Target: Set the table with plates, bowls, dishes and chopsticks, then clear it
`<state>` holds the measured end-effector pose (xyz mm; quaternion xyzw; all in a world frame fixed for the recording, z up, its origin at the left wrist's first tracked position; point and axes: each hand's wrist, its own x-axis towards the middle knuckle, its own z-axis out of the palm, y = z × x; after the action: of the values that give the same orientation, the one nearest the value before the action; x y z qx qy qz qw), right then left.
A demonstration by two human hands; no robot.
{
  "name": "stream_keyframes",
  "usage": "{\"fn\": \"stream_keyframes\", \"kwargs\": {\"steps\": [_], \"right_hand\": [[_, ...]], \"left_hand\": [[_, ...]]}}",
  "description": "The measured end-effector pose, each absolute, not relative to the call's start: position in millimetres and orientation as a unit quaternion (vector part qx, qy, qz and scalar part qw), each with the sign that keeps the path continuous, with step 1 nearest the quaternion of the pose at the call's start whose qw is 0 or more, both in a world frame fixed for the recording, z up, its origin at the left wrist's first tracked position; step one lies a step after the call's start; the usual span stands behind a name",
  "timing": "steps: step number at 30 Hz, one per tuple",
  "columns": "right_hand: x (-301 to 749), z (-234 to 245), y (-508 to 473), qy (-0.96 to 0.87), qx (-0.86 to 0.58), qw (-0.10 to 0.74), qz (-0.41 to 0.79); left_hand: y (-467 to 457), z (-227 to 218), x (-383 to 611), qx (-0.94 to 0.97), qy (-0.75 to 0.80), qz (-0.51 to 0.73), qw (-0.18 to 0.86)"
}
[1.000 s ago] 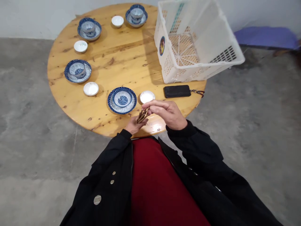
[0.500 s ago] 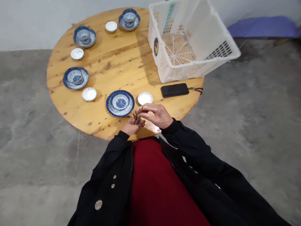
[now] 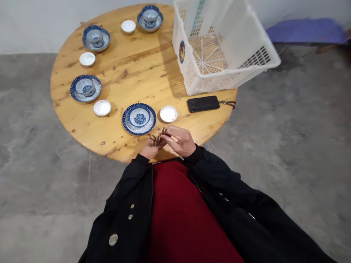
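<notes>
At the table's near edge, my left hand (image 3: pixel 149 149) is closed around a bundle of thin brown chopsticks (image 3: pixel 157 141), their ends pointing up. My right hand (image 3: pixel 183 140) pinches some of the chopsticks between thumb and fingers, right beside the bundle; how many is too small to tell. Just beyond my hands lies a blue-rimmed plate (image 3: pixel 126 126) with a patterned bowl (image 3: pixel 139 117) on it. To its right sits a small white dish (image 3: pixel 168 114).
Around the round wooden table (image 3: pixel 131 78) stand several more plate-and-bowl sets, among them a left-hand bowl (image 3: pixel 85 87), and small white dishes (image 3: pixel 102 108). A white plastic crate (image 3: pixel 219 86) occupies the right side. A black phone (image 3: pixel 203 103) with a strap lies before it.
My right hand has moved slightly down and left, closer against the bundle. A few chopsticks now stand apart between its fingers. The view has shifted a little; the tableware stays put.
</notes>
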<state>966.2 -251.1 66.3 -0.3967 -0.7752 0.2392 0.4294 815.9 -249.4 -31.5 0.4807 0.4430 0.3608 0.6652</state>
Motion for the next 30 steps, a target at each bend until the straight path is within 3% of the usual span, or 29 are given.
{"fn": "stream_keyframes", "kwargs": {"steps": [11,20,30], "right_hand": [[996,102,-258,-0.672,-0.541,0.466,0.196],[1002,63,-254,-0.704,-0.541,0.437,0.145],[1001,56,-249,-0.705,-0.54,0.439,0.139]], "left_hand": [[-248,-1,807,0.547,0.452,0.371,0.599],[-249,-12,809,0.545,0.462,0.396,0.577],[-248,-14,813,0.558,0.47,0.379,0.569]]}}
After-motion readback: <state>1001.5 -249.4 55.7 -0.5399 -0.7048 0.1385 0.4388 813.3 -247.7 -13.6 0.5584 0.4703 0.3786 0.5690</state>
